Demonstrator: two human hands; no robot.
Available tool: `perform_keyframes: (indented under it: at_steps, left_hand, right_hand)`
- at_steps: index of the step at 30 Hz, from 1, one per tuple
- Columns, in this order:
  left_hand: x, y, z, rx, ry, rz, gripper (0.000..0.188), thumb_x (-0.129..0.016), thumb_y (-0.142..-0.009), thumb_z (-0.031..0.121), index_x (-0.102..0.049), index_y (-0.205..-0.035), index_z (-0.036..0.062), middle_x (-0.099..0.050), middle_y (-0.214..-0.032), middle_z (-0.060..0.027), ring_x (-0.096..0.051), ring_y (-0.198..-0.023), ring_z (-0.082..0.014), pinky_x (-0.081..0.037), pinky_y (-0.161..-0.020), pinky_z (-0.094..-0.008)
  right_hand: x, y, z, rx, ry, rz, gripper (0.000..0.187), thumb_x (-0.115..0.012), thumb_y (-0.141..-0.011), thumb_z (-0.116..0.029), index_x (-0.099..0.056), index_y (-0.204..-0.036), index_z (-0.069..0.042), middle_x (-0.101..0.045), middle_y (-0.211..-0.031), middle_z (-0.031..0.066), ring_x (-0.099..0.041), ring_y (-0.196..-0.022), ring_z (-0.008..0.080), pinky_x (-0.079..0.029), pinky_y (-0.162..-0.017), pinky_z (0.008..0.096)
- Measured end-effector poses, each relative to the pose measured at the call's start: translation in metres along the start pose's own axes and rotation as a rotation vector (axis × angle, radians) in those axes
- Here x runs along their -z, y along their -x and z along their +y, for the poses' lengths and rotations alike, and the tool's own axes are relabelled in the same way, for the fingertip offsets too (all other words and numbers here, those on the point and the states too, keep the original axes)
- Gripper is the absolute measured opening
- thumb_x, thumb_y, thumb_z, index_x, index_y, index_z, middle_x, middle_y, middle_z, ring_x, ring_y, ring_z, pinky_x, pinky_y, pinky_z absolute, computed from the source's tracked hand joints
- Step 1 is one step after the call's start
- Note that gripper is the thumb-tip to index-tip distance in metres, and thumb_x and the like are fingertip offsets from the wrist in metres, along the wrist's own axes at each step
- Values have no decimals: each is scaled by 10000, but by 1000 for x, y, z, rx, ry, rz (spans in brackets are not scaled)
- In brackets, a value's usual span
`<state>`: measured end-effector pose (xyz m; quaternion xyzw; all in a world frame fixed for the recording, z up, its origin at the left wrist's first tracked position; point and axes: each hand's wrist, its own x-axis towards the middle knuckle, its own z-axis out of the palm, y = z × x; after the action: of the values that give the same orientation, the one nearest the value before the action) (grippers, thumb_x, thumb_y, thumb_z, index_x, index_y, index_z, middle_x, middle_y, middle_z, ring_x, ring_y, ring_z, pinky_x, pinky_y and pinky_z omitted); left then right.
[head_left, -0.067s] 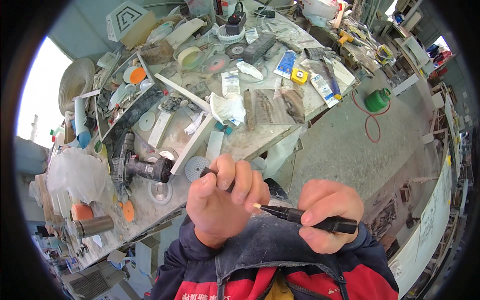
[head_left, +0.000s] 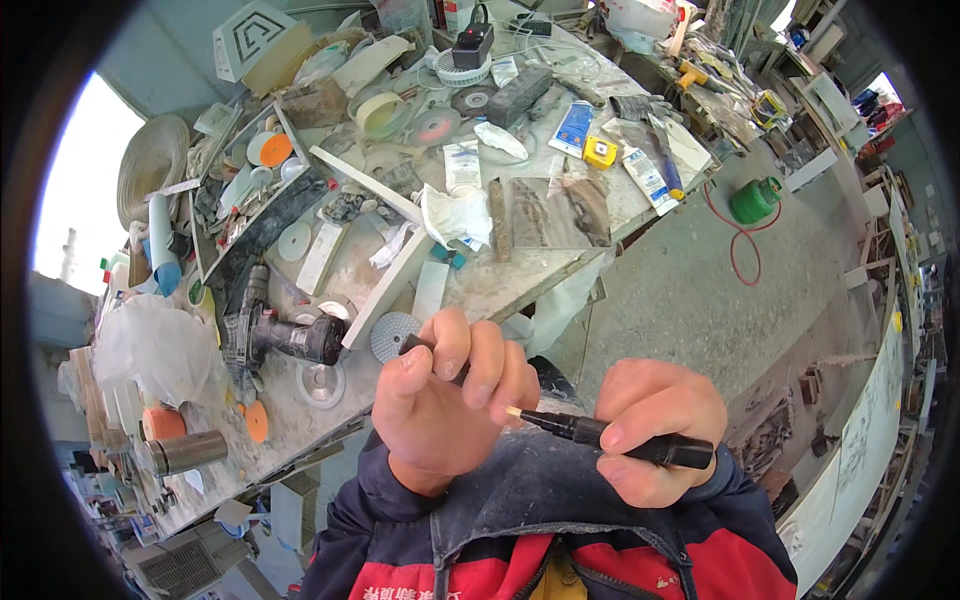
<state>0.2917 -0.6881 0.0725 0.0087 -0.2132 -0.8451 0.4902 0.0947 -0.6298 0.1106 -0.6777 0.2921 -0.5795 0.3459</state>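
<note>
My right hand (head_left: pixel 660 430) grips a black marker pen (head_left: pixel 570 428) between thumb and fingers. Its pale tip is bare and points left, at the fingertips of my other hand. A short black pen cap (head_left: pixel 408 345) sits in my left hand (head_left: pixel 450 405), its fingers curled round it and partly hiding it. Both hands are held up in front of my jacket (head_left: pixel 520 500), close together. Behind my left hand, a dotted grey polishing pad (head_left: pixel 394 337) lies on the cluttered workbench (head_left: pixel 500 285).
A cordless drill (head_left: pixel 285 335) lies on the bench at left, near a metal cylinder (head_left: pixel 190 453) and a plastic bag (head_left: pixel 158 345). Tubes (head_left: pixel 571 129), a yellow tape measure (head_left: pixel 599 152) and a stone slab (head_left: pixel 560 212) lie farther back. A green gas cylinder (head_left: pixel 755 200) with red hose stands on the floor.
</note>
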Motion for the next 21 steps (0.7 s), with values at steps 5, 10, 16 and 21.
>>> perform_keyframes:
  at_steps: [5, 10, 16, 21]
  left_hand:
    - [6, -1, 8, 6, 25, 8, 280, -506, -991, 383, -436, -847, 153, -499, -768, -19, -546, -714, -211, -418, -683, -391]
    - [10, -2, 14, 11, 41, 23, 276, -514, -985, 379, -443, -844, 153, -498, -760, -22, -549, -711, -216, -425, -674, -395]
    - [12, -4, 18, 23, 24, 25, 278, -523, -977, 380, -444, -839, 152, -497, -753, -24, -548, -707, -221, -427, -670, -397]
    - [14, -4, 21, 26, 42, 37, 278, -532, -969, 379, -444, -837, 151, -498, -754, -23, -546, -700, -221, -424, -670, -395]
  right_hand:
    - [-4, -4, 3, 4, 22, -35, 277, -748, -683, 36, -687, -944, -34, -654, -785, 96, -609, -614, 226, -466, -526, 323]
    - [-6, -7, 2, 1, 40, -46, 290, -770, -694, 3, -668, -962, -35, -641, -804, 104, -583, -605, 232, -435, -519, 350]
    - [-13, -12, 5, 14, 69, -51, 282, -774, -690, -5, -677, -954, -21, -646, -798, 115, -580, -589, 229, -437, -511, 344]
    - [-13, -12, 4, 5, 83, -38, 271, -771, -697, -9, -682, -952, -25, -654, -791, 117, -589, -590, 226, -441, -506, 331]
